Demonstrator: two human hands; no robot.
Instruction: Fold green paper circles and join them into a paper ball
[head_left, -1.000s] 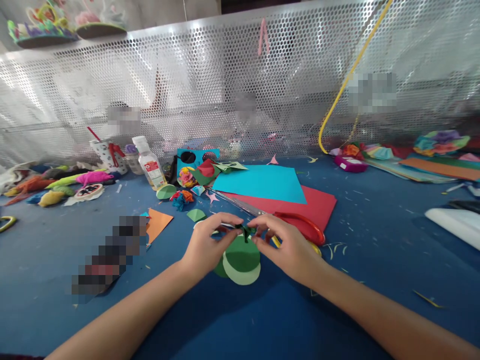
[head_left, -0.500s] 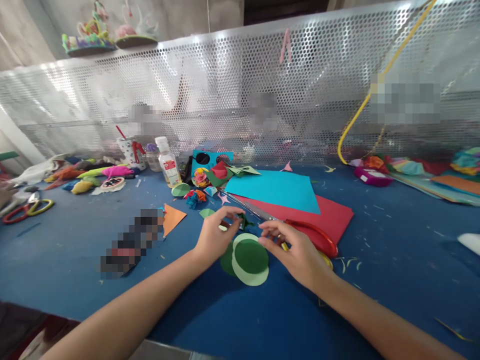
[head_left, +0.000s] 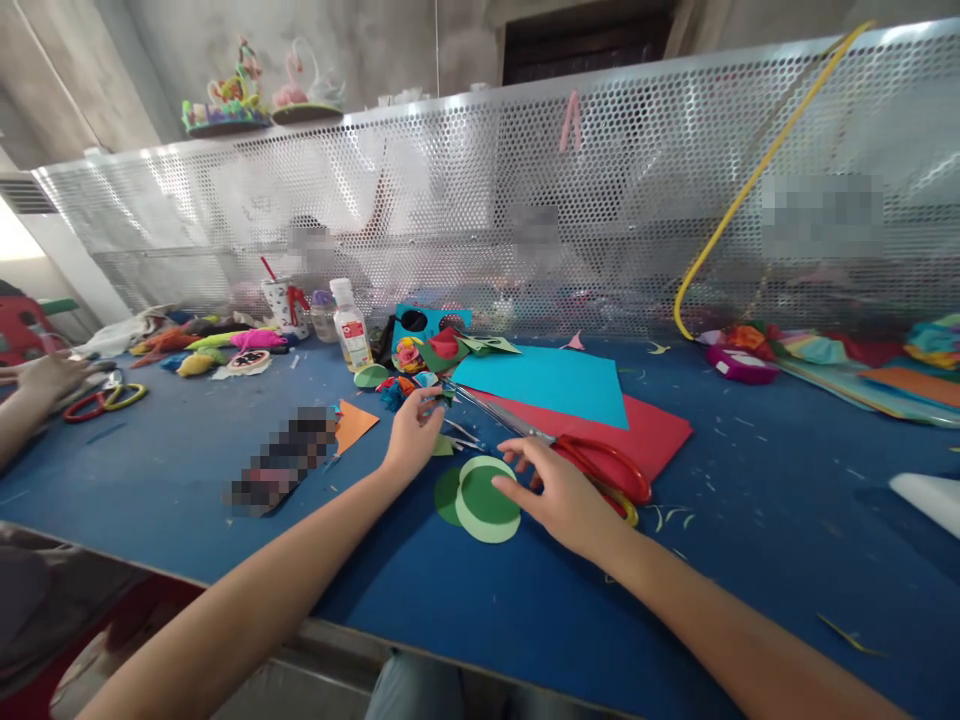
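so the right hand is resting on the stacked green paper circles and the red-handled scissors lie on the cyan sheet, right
Not quite. In the head view the right hand does rest on the green paper circles, but the red-handled scissors lie on the red sheet, with the cyan sheet behind the blades.

Green paper circles (head_left: 486, 500), red-handled scissors (head_left: 600, 465), cyan sheet (head_left: 544, 385) over red sheet (head_left: 652, 432), blue table (head_left: 750, 520).

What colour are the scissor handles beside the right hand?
Red, with a yellow one beneath, on the scissors; head view.
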